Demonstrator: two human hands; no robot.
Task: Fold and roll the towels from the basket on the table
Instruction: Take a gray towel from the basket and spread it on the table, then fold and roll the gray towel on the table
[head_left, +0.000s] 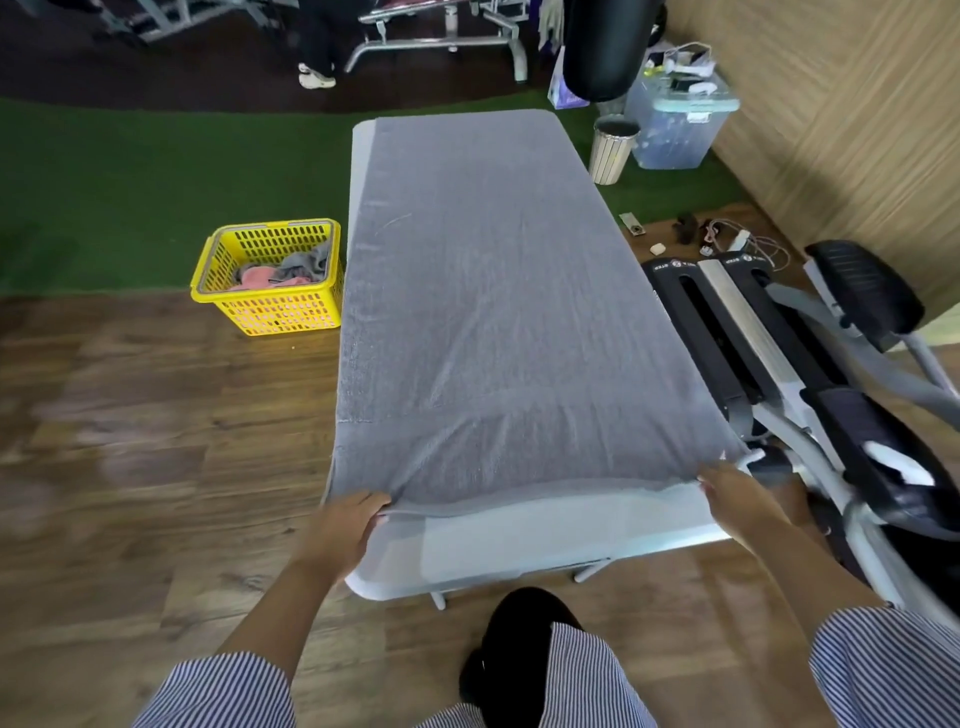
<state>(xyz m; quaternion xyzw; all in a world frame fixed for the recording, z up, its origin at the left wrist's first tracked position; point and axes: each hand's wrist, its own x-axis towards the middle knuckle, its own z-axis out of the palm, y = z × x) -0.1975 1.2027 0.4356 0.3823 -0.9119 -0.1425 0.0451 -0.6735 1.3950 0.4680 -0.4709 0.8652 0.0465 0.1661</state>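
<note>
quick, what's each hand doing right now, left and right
Left hand: pinches the near left corner of the grey towel spread on the table.
Right hand: grips the towel's near right corner.

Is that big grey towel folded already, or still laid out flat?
Spread flat. The grey towel covers nearly the whole table in one layer, and both hands grip its near corners.
</note>
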